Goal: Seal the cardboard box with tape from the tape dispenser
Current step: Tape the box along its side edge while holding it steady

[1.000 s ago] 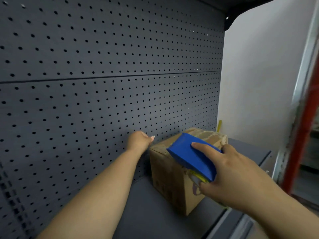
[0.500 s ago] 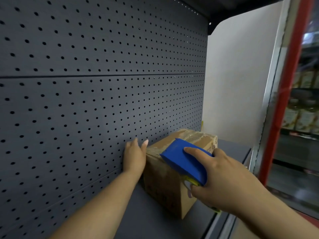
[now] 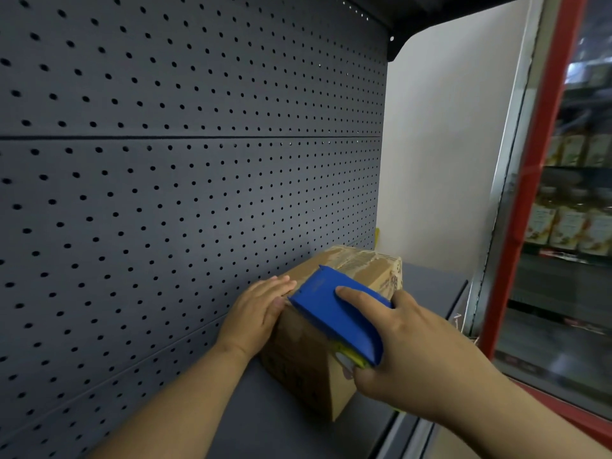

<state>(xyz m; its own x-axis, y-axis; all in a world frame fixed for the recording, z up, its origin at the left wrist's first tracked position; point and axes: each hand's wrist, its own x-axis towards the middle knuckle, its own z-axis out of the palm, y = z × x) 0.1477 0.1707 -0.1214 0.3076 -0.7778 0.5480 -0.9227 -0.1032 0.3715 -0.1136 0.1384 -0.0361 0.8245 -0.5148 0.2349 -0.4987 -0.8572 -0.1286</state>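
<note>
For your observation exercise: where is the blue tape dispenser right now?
In the head view, lower centre-right: the tape dispenser is gripped by the right hand on the cardboard box, beside the left hand.

A dark grey pegboard panel (image 3: 185,167), dotted with rows of small holes and split by a horizontal seam, forms the back of a shelving unit, with a flat grey shelf (image 3: 265,422) at its foot and a dark overhang (image 3: 430,11) above. A plain pale wall (image 3: 443,160) closes the far end. To the right stands a red-and-metal upright (image 3: 530,200), and beyond it, blurred shelves of yellow-labelled bottles (image 3: 569,226) in dim light.
</note>
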